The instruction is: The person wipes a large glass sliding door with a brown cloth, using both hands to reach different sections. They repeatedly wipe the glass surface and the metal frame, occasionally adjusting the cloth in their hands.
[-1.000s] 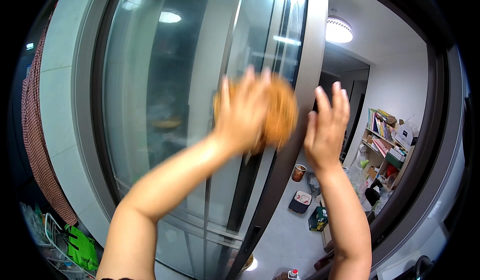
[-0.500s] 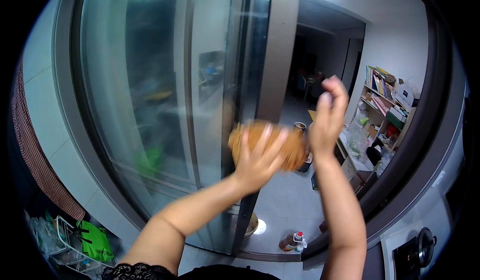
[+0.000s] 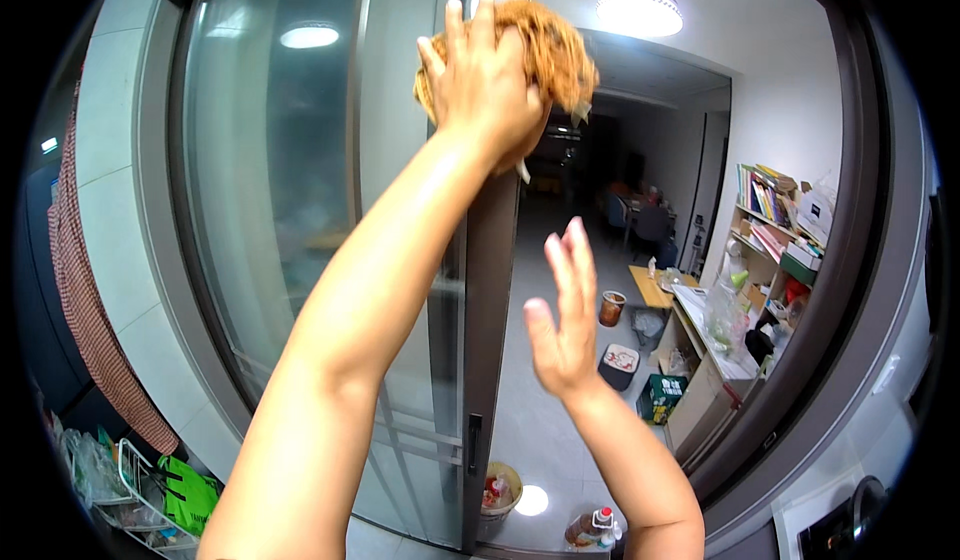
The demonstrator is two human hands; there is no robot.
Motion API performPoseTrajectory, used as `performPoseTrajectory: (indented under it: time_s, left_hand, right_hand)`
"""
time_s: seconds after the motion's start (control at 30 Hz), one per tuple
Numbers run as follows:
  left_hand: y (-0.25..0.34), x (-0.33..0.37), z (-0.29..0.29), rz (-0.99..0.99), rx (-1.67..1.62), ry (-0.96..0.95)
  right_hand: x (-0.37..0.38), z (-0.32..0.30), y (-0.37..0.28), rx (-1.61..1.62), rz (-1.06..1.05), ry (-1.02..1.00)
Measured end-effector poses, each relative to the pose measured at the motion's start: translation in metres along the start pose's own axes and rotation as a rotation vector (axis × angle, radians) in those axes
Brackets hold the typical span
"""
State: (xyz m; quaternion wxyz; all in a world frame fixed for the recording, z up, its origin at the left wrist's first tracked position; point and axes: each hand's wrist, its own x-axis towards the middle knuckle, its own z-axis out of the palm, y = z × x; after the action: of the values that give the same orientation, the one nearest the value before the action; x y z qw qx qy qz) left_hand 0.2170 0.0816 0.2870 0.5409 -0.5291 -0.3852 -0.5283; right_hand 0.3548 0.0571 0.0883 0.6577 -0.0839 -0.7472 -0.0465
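Note:
My left hand [image 3: 485,90] is raised high, its spread fingers gripping a shaggy orange-brown cloth [image 3: 555,45]. The cloth is bunched against the upper part of the sliding door's dark edge [image 3: 492,330], and a pale tag-like scrap hangs from it. Part of the cloth is hidden behind my fingers. Lower and to the right, my right hand [image 3: 567,325] hovers in the doorway, open with nothing in it, apart from the door. The door's glass panel [image 3: 285,180] stands left of the edge and reflects a ceiling light.
At the door's foot stand a bucket [image 3: 515,490] and a red-capped bottle [image 3: 590,528]. Through the doorway are a cluttered desk [image 3: 705,305], a bookshelf [image 3: 760,220], a brown bin [image 3: 612,308] and a black box [image 3: 620,365]. A white wire rack [image 3: 135,475] holds bags at lower left.
My left hand has carried the cloth upward, from mid-height to the top of the door edge. My right hand has dropped lower and shifted left, away from the cloth.

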Motion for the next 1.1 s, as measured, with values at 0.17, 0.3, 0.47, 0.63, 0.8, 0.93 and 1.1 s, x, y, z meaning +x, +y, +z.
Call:
performPoseTrajectory:
  time_s: [0.17,0.3,0.47,0.63,0.8,0.93,1.1]
  left_hand:
    - [0.017,-0.058,-0.008,-0.013,-0.088,-0.044]
    - [0.028,-0.219,-0.054,-0.142,-0.109,-0.327]
    - [-0.001,-0.261,-0.080,-0.214,-0.357,-0.541]
    - [-0.056,-0.193,-0.124,-0.181,-1.088,-0.832]
    - [-0.106,-0.188,-0.137,-0.507,-1.255,-0.427]
    - [-0.148,-0.200,-0.149,-0.213,-0.453,-0.382]
    - [-0.173,-0.243,-0.120,-0.136,-0.247,-0.535]
  right_hand:
    - [0.053,-0.015,0.013,0.144,0.001,0.110]
    - [0.033,0.010,0.023,0.075,-0.285,-0.100]
    - [-0.023,0.031,0.023,-0.009,-0.513,-0.481]
    - [0.003,0.058,0.027,-0.132,-0.650,-0.329]
    - [0.082,0.089,0.031,-0.334,-0.802,-0.195]
    - [0.250,0.087,0.018,-0.632,-0.830,-0.007]
    - [0.403,0.088,-0.006,-1.075,-0.472,0.440]
